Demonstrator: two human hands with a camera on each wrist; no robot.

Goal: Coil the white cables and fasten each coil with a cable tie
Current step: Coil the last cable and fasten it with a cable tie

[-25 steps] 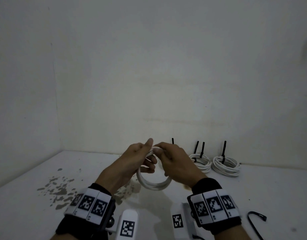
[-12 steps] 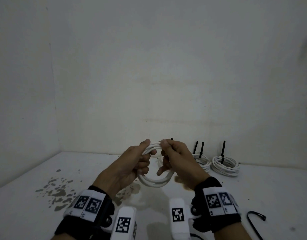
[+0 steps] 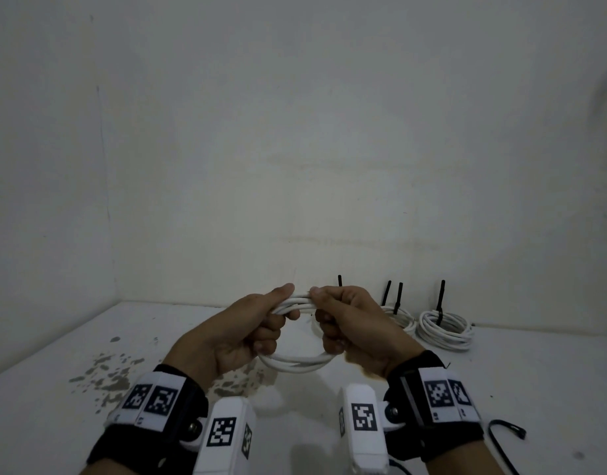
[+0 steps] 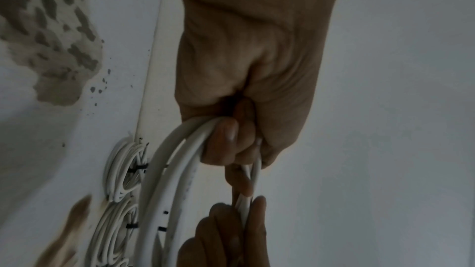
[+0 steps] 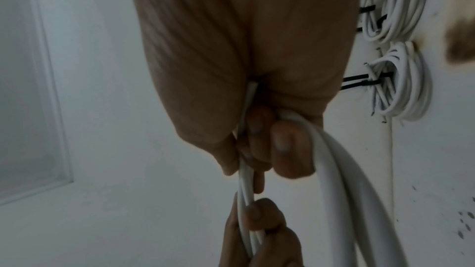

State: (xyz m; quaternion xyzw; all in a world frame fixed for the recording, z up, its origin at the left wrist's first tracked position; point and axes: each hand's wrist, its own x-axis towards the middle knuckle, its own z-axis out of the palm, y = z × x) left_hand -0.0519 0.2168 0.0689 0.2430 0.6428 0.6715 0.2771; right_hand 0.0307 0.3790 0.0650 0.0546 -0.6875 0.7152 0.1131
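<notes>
Both hands grasp the white cable coil [image 3: 295, 361] above the worktop [image 3: 535, 378]: left hand [image 3: 240, 334] left, right hand [image 3: 356, 330] right. Tied coils [image 3: 446, 329], apparently three, lie beyond the right hand.

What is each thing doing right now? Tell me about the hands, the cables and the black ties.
left hand: grips the held coil.
right hand: grips the held coil too.
held coil: looped, lifted off the table, no tie visible.
far right coil: tied, lying on the table.
middle coil: tied, partly hidden.
loose black tie: lying unused.
</notes>
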